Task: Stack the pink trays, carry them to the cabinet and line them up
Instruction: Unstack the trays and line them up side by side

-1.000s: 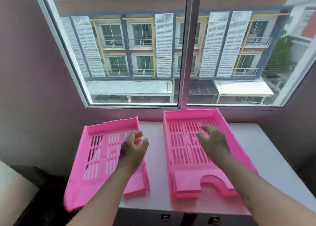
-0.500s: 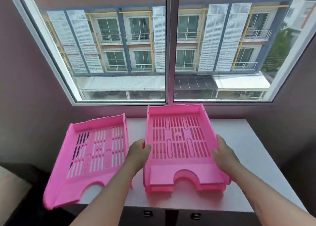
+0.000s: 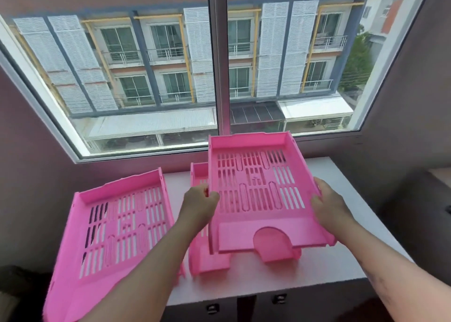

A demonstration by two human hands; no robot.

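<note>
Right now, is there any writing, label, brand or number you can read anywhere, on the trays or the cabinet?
None readable.
Lifted tray: a small moulded mark at its centre, too blurred to read.
Left tray: the same kind of mark, also unreadable.
Cabinet: no label visible.

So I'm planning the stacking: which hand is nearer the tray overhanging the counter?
Left. The left hand grips the lifted tray on the side facing the overhanging tray; the right hand holds the far side.
</note>
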